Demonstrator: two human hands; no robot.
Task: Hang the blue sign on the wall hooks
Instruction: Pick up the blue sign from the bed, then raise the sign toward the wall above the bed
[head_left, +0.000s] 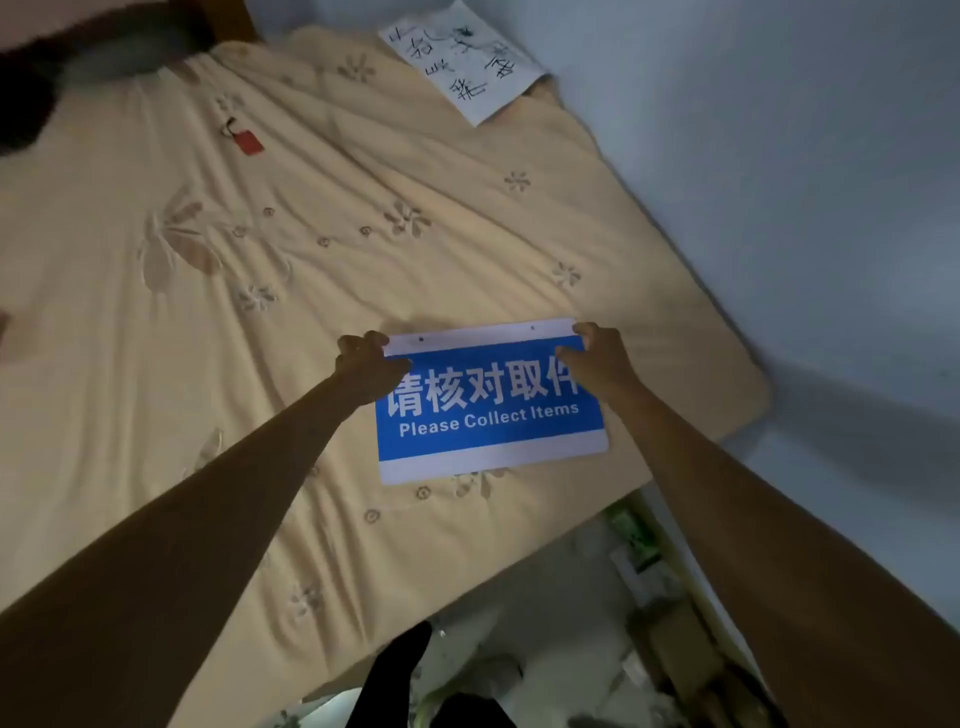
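Observation:
The blue sign (491, 410), a blue rectangle with white bands along top and bottom, white Chinese characters and "Please Collect Items", is over the yellow bed cover. Two small holes show in its top white band. My left hand (366, 361) grips its upper left corner. At the upper right corner my right hand (597, 358) holds it, fingers over the top edge and thumb on the face. Whether the sign rests on the bed or is lifted slightly I cannot tell. No wall hooks are in view.
The bed (260, 291) with its yellow flowered cover fills the left and middle. A red tag (248, 141) lies on it. A white handwritten paper (462, 57) sits at the far corner. The grey wall (779, 182) runs along the right. Floor clutter (639, 582) lies below the bed's edge.

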